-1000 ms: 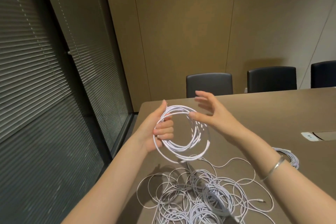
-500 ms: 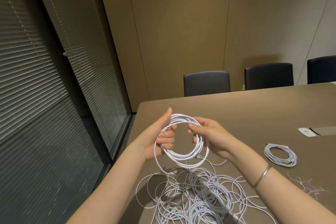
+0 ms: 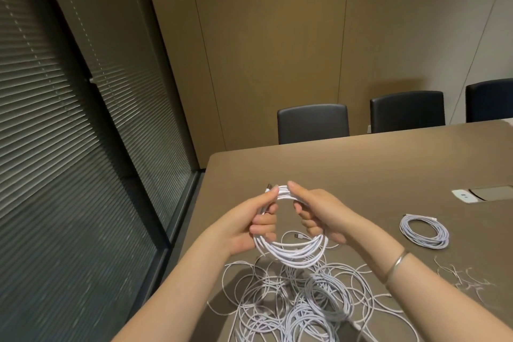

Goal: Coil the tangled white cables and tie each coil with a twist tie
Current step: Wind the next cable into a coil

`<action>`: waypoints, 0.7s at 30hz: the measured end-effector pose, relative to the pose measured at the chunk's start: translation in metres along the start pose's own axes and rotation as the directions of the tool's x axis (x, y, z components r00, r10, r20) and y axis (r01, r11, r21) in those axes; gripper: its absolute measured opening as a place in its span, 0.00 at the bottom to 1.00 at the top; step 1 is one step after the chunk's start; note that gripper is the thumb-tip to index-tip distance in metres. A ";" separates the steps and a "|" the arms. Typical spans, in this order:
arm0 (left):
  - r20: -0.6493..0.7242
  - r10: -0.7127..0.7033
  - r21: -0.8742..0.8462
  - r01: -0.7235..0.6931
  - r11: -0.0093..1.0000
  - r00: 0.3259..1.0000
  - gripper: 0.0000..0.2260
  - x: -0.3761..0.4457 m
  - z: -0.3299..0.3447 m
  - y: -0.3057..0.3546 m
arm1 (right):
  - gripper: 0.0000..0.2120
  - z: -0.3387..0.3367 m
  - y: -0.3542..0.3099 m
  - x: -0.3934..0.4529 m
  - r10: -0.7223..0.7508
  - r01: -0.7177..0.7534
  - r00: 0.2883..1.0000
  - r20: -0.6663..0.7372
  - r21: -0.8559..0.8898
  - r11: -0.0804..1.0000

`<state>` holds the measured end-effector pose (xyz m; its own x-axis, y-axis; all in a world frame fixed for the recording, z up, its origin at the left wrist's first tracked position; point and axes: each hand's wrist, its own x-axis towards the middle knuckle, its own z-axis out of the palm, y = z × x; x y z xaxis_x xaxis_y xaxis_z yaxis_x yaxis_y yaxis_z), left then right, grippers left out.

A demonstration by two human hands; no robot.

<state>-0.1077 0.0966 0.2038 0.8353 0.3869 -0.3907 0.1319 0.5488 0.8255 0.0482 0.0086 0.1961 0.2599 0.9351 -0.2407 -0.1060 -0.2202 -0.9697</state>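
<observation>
Both hands hold one round coil of white cable [image 3: 291, 254] upright above the brown table [image 3: 361, 169]. My left hand [image 3: 255, 219] grips the coil's left side, thumb on its top. My right hand [image 3: 319, 214] grips the right side, its thumb also pressed on the top strands. A plug end sticks out at the coil's top left. Below the coil lies a tangled heap of white cables [image 3: 302, 302] on the table. Thin twist ties [image 3: 466, 280] are scattered at the right.
A finished white coil [image 3: 423, 232] lies flat on the table to the right. A socket panel [image 3: 483, 194] is set into the tabletop farther right. Black chairs [image 3: 313, 122] stand behind the far edge. Glass with blinds runs along the left.
My right hand went from open beside the coil to closed on its right side. The loose loops have gathered into a tighter coil, and the hands have come lower, toward the heap.
</observation>
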 end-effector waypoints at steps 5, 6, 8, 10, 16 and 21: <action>-0.065 0.043 0.076 -0.038 0.996 0.997 0.17 0.005 0.004 0.001 | 0.19 -0.004 0.008 0.001 -0.120 0.121 0.993 0.019 -0.010 0.993; -0.063 0.034 0.124 -0.026 0.992 0.997 0.17 0.005 0.005 0.004 | 0.17 -0.005 0.010 0.001 -0.168 0.168 0.986 0.022 -0.007 0.986; -0.055 -0.018 0.270 0.032 0.962 0.998 0.17 0.005 0.006 0.008 | 0.23 -0.010 0.007 -0.002 -0.292 0.291 0.956 0.014 -0.099 0.951; -0.055 -0.097 0.400 0.111 0.910 0.994 0.18 0.004 0.008 0.011 | 0.34 -0.017 0.000 -0.005 -0.378 0.401 0.916 0.136 -0.261 0.878; 0.005 -0.222 0.527 0.186 0.829 0.975 0.23 0.003 0.013 0.020 | 0.08 -0.003 -0.006 -0.012 -0.247 0.456 0.889 0.386 -0.696 0.555; 0.029 -0.166 0.535 0.125 0.836 0.986 0.17 0.007 0.011 0.016 | 0.08 -0.005 0.003 -0.012 -0.304 0.421 0.897 0.320 -0.826 0.375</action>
<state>-0.0939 0.0999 0.2185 0.8170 0.2690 -0.5101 0.4998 0.1108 0.8590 0.0500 -0.0047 0.1955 -0.0412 0.9949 0.0923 0.8622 0.0821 -0.5000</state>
